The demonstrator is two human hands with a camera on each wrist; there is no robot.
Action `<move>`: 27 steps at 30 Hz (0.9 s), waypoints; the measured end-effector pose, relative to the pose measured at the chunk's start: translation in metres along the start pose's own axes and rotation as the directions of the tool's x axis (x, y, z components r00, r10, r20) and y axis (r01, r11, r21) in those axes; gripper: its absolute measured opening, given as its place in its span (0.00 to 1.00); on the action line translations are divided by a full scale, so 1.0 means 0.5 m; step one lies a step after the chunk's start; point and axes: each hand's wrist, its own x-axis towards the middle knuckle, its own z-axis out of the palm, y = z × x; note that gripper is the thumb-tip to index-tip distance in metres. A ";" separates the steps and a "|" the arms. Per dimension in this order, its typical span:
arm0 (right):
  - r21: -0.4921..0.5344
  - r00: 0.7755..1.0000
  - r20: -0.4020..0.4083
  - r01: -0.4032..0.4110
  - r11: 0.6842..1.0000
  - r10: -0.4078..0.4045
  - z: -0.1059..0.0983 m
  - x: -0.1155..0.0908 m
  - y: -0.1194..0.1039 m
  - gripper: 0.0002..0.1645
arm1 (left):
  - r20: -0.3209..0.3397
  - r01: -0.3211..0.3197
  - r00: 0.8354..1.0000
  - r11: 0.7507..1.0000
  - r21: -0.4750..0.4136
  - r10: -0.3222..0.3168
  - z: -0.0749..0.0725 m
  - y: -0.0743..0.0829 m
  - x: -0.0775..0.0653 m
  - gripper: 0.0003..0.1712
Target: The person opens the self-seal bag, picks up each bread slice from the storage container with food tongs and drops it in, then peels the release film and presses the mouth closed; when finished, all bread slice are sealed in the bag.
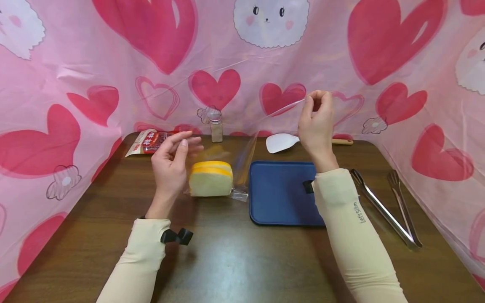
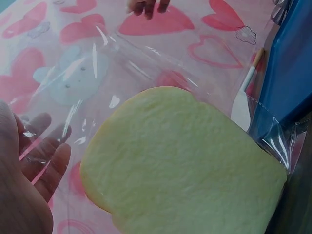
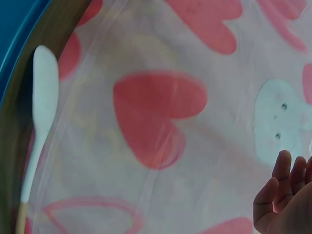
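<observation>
Bread slices (image 1: 210, 183) with a yellow crust stand upright in a clear plastic bag (image 1: 239, 195) left of the blue tray. My right hand (image 1: 317, 122) is raised above the tray and pinches the bag's upper edge, stretching the film up and to the right. Beside the bread, my left hand (image 1: 170, 166) is held up with its fingers loosely extended. In the left wrist view the bread (image 2: 180, 161) fills the middle, and film shows across the left hand's fingers (image 2: 54, 168); whether they are inside the bag I cannot tell.
The blue tray (image 1: 282, 193) lies right of the bag, with a white spatula (image 1: 281, 142) behind it and metal tongs (image 1: 386, 214) to its right. At the back stand a small shaker jar (image 1: 217, 129) and a red-and-white packet (image 1: 149, 142). A heart-print cloth (image 1: 227, 46) surrounds the table.
</observation>
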 end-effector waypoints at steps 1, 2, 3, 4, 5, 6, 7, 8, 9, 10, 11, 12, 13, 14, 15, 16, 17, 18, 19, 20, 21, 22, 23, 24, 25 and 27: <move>-0.008 1.000 -0.010 -0.010 1.000 0.010 -0.007 0.003 0.006 0.14 | 0.003 0.000 1.000 1.000 0.000 0.000 0.000 0.001 0.000 0.13; -0.020 1.000 -0.018 -0.019 1.000 0.019 -0.014 0.005 0.013 0.14 | 0.003 0.002 1.000 1.000 -0.005 -0.002 0.000 0.001 0.000 0.13; -0.028 0.999 -0.027 -0.030 0.999 0.030 -0.021 0.007 0.019 0.12 | 0.003 0.007 1.000 1.000 -0.014 -0.007 0.000 0.003 0.000 0.14; -0.039 0.999 -0.038 -0.037 0.999 0.035 -0.028 0.009 0.026 0.11 | 0.001 0.012 1.000 1.000 -0.022 -0.012 0.000 0.004 0.000 0.14; -0.046 0.998 -0.048 -0.048 0.998 0.046 -0.035 0.011 0.032 0.09 | -0.001 0.016 1.000 0.999 -0.029 -0.016 -0.001 0.005 0.000 0.14; -0.049 0.997 -0.059 -0.062 0.997 0.059 -0.041 0.012 0.038 0.07 | -0.002 0.020 1.000 0.999 -0.034 -0.021 -0.001 0.006 0.000 0.15; -0.055 0.995 -0.070 -0.072 0.996 0.068 -0.047 0.012 0.043 0.05 | -0.002 0.026 1.000 0.999 -0.042 -0.026 -0.001 0.007 0.000 0.15; -0.052 0.994 -0.081 -0.080 0.995 0.076 -0.053 0.013 0.048 0.05 | -0.003 0.032 0.999 0.998 -0.050 -0.032 -0.002 0.007 -0.001 0.15; -0.051 0.992 -0.090 -0.089 0.995 0.084 -0.058 0.014 0.052 0.05 | -0.004 0.039 0.999 0.998 -0.053 -0.040 -0.002 0.008 -0.001 0.15; -0.053 0.991 -0.099 -0.094 0.994 0.089 -0.063 0.014 0.057 0.05 | -0.004 0.045 0.999 0.998 -0.050 -0.045 -0.003 0.008 -0.001 0.15; -0.060 0.990 -0.109 -0.099 0.993 0.092 -0.068 0.015 0.061 0.05 | -0.004 0.050 0.999 0.997 -0.051 -0.050 -0.003 0.009 -0.002 0.15; -0.068 0.989 -0.118 -0.099 0.993 0.090 -0.073 0.016 0.065 0.05 | -0.003 0.055 0.998 0.997 -0.053 -0.055 -0.004 0.009 -0.002 0.15; -0.072 0.988 -0.126 -0.095 0.993 0.086 -0.078 0.017 0.069 0.06 | -0.003 0.059 0.998 0.997 -0.055 -0.059 -0.004 0.010 -0.002 0.15; -0.078 0.988 -0.135 -0.091 0.993 0.080 -0.083 0.018 0.073 0.07 | -0.004 0.061 0.998 0.997 -0.053 -0.062 -0.005 0.010 -0.002 0.16; -0.087 0.987 -0.141 -0.091 0.992 0.078 -0.088 0.020 0.076 0.08 | -0.005 0.064 0.998 0.997 -0.050 -0.064 -0.006 0.010 -0.001 0.16; -0.096 0.986 -0.150 -0.088 0.991 0.073 -0.092 0.021 0.079 0.09 | -0.006 0.064 0.998 0.997 -0.052 -0.065 -0.007 0.010 -0.001 0.16; -0.102 0.985 -0.157 -0.086 0.991 0.070 -0.097 0.023 0.081 0.10 | -0.007 0.064 0.998 0.997 -0.051 -0.064 -0.008 0.010 0.000 0.16; -0.103 0.985 -0.161 -0.085 0.991 0.067 -0.101 0.024 0.083 0.10 | -0.007 0.064 0.998 0.997 -0.052 -0.065 -0.009 0.010 0.000 0.16; -0.106 0.984 -0.167 -0.087 0.991 0.069 -0.106 0.025 0.084 0.11 | -0.007 0.064 0.998 0.997 -0.052 -0.065 -0.010 0.010 0.001 0.16; -0.114 0.983 -0.172 -0.090 0.989 0.070 -0.110 0.025 0.086 0.11 | -0.007 0.063 0.998 0.997 -0.053 -0.064 -0.010 0.010 0.001 0.16; -0.122 0.982 -0.177 -0.095 0.988 0.072 -0.114 0.026 0.086 0.12 | -0.007 0.061 0.998 0.997 -0.053 -0.062 -0.010 0.010 0.002 0.15; -0.127 0.981 -0.180 -0.098 0.987 0.075 -0.117 0.026 0.087 0.12 | -0.006 0.061 0.998 0.997 -0.056 -0.061 -0.011 0.010 0.002 0.15; -0.130 0.981 -0.181 -0.101 0.986 0.077 -0.121 0.025 0.088 0.11 | -0.005 0.060 0.998 0.996 -0.059 -0.061 -0.010 0.009 0.002 0.15; -0.134 0.980 -0.181 -0.103 0.986 0.078 -0.124 0.025 0.088 0.10 | -0.003 0.060 0.998 0.996 -0.064 -0.060 -0.010 0.009 0.002 0.15; -0.138 0.980 -0.181 -0.105 0.985 0.080 -0.127 0.025 0.089 0.10 | -0.002 0.059 0.998 0.996 -0.068 -0.060 -0.010 0.009 0.002 0.15; -0.144 0.981 -0.175 -0.107 0.984 0.081 -0.131 0.024 0.090 0.08 | 0.003 0.062 0.998 0.995 -0.076 -0.062 -0.009 0.008 0.002 0.15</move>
